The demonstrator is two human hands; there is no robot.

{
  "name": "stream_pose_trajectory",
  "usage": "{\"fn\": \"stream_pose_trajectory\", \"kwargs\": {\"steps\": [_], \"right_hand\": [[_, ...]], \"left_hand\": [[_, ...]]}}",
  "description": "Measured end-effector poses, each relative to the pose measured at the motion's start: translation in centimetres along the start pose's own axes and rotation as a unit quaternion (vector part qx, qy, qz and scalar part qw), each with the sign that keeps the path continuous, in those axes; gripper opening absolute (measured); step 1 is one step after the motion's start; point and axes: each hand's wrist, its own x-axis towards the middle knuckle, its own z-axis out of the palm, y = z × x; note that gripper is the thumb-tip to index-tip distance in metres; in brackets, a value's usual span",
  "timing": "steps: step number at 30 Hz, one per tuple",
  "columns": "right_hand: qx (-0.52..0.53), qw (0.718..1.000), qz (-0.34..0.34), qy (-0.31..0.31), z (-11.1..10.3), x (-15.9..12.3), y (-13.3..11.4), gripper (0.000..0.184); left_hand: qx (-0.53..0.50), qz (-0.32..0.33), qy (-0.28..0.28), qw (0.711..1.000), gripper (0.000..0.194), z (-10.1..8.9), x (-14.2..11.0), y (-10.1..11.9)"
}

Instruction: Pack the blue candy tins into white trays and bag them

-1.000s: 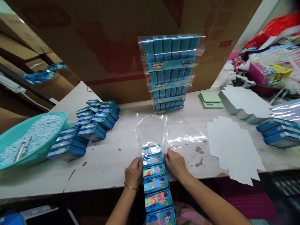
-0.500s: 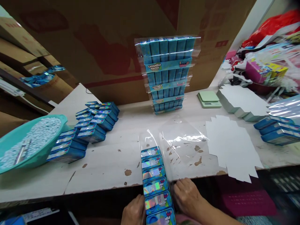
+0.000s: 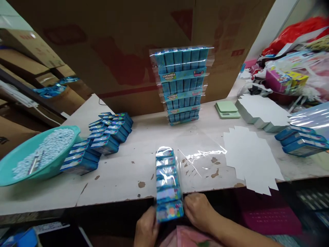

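Observation:
A row of several blue candy tins [image 3: 168, 195] lies inside a clear plastic bag [image 3: 179, 168], pointing away from me and hanging partly over the table's front edge. My left hand [image 3: 147, 224] is closed at the near left side of the row, and my right hand [image 3: 198, 210] is closed at its near right side. Both seem to pinch the bag's edges, though the fingertips are partly hidden. Another clear plastic sheet or bag [image 3: 203, 154] lies flat to the right of the row. Behind it stands a stack of wrapped packs [image 3: 183, 92] of blue boxes.
At the left are a turquoise basin [image 3: 56, 163] of pale blue candies and stacked blue boxes [image 3: 106, 144]. To the right lie white die-cut card sheets [image 3: 253, 154], a pale green scale [image 3: 227, 109] and more blue boxes [image 3: 304, 142]. A large cardboard carton [image 3: 133, 51] stands behind.
The row of tins has moved forward, away from me, and the plastic now covers more of it. Both hands stay beside its near end, the right one slightly further left.

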Motion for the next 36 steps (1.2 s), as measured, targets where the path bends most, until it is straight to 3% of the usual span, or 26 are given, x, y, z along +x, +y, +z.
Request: {"fn": "stream_pose_trajectory", "kwargs": {"steps": [4, 6, 15, 19, 21, 24, 27, 29, 32, 34, 36], "right_hand": [[0.016, 1.000, 0.021, -0.010, -0.4, 3.9, -2.8, 0.018], [0.022, 0.999, 0.017, -0.018, -0.3, 5.4, -4.2, 0.020], [0.038, 0.998, -0.016, -0.037, 0.3, 9.1, -7.8, 0.028], [0.053, 0.998, -0.031, -0.034, 0.3, 11.2, -9.9, 0.032], [0.100, 0.993, -0.061, -0.021, 0.0, 11.6, -9.7, 0.032], [0.173, 0.981, -0.075, 0.051, -0.8, 11.1, -5.7, 0.034], [0.107, 0.976, 0.034, 0.189, -1.4, 9.5, 2.1, 0.043], [0.013, 0.985, 0.042, 0.167, -1.5, 8.0, 7.7, 0.050], [-0.101, 0.990, 0.083, 0.049, -1.4, 5.8, 14.2, 0.057], [-0.126, 0.980, 0.151, 0.021, -1.6, 5.3, 16.1, 0.053], [-0.104, 0.977, 0.185, 0.032, -2.4, 5.8, 16.0, 0.052]], "left_hand": [[0.114, -0.049, 0.063, 0.990, 0.032, -0.3, 3.4, -2.9], [0.160, -0.085, 0.065, 0.981, 0.031, -0.4, 4.4, -4.3], [0.204, -0.163, -0.050, 0.964, 0.015, -2.8, 7.9, -8.4], [0.188, -0.208, -0.086, 0.956, 0.020, -4.7, 10.0, -9.8], [0.171, -0.236, -0.084, 0.953, 0.022, -5.3, 10.2, -10.7], [0.167, -0.283, -0.062, 0.942, 0.026, -5.5, 9.3, -11.7], [0.168, -0.315, -0.033, 0.933, 0.030, -4.5, 7.9, -11.3], [0.165, -0.331, -0.009, 0.929, 0.031, -3.6, 7.3, -10.5], [0.152, -0.359, 0.022, 0.921, 0.028, -2.7, 7.1, -9.6], [0.131, -0.369, 0.039, 0.919, 0.028, -2.6, 7.2, -9.6], [0.093, -0.376, 0.070, 0.919, 0.031, -3.0, 7.1, -9.9]]}}
